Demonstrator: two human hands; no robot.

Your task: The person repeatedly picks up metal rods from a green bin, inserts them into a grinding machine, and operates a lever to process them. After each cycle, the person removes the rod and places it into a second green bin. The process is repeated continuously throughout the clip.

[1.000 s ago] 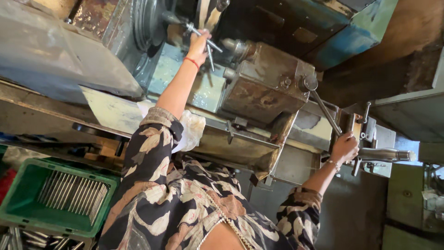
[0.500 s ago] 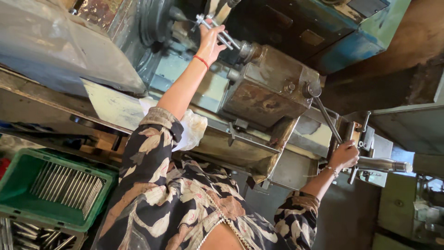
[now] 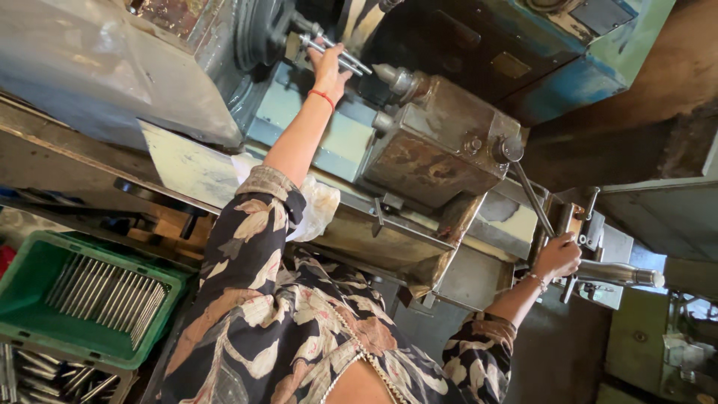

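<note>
— What's in front of you?

— A big old lathe, grey-blue and rusty; everything else I place from it. Below its left end sits a green crate with a row of metal rods lying in it.

— Where is your left hand?

— My left hand is up at the lathe's chuck end, fingers wrapped around a thin metal rod that sticks out beside the dark round chuck. A white cloth lies on the lathe's tray, under that arm.

— And the right?

— My right hand is down at the lathe's right end, closed around a handle on the handwheel. A long lever slants from the lathe's carriage block down to just above that hand.
</note>
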